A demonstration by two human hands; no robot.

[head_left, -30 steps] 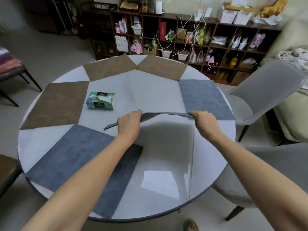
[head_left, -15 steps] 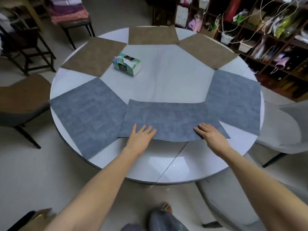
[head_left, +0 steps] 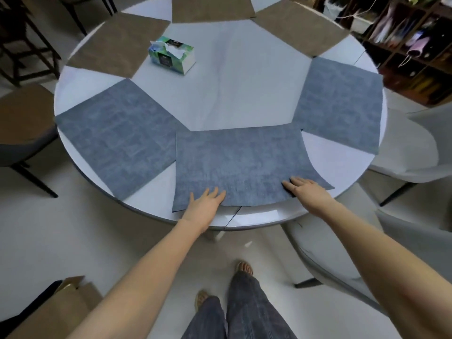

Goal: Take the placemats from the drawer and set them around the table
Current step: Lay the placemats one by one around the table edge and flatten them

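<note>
The left hand (head_left: 204, 205) lies flat with its fingers (head_left: 215, 193) straight and slightly spread, pressing the near edge of a blue-grey rectangular woven placemat (head_left: 241, 160); it grips nothing. The right hand (head_left: 309, 192) does likewise at the mat's near right corner, fingers (head_left: 292, 184) straight and pointing left, palm down, holding nothing. This mat sits at the near rim of the round, glossy white table (head_left: 234, 79), its near edge close to the rim.

Six placemats ring the table in all, three blue-grey and three brown. A second blue-grey placemat (head_left: 117, 138) lies to the left, its corner just under or touching the near one; a third blue-grey placemat (head_left: 340, 104) lies to the right. On the far side are a brown placemat on the left (head_left: 117, 45), a brown placemat in the middle (head_left: 212, 8), and a brown placemat on the right (head_left: 303, 30). All look coarsely textured.

One green-and-white tissue box (head_left: 172, 55) stands just beside the left brown mat, a tissue poking out.

A pale upholstered chair (head_left: 403, 152) stands at the right, a dark-legged chair (head_left: 22, 123) at the left, a dark cluttered shelf unit (head_left: 413, 52) beyond, and a cardboard box (head_left: 56, 311) on the pale floor.
</note>
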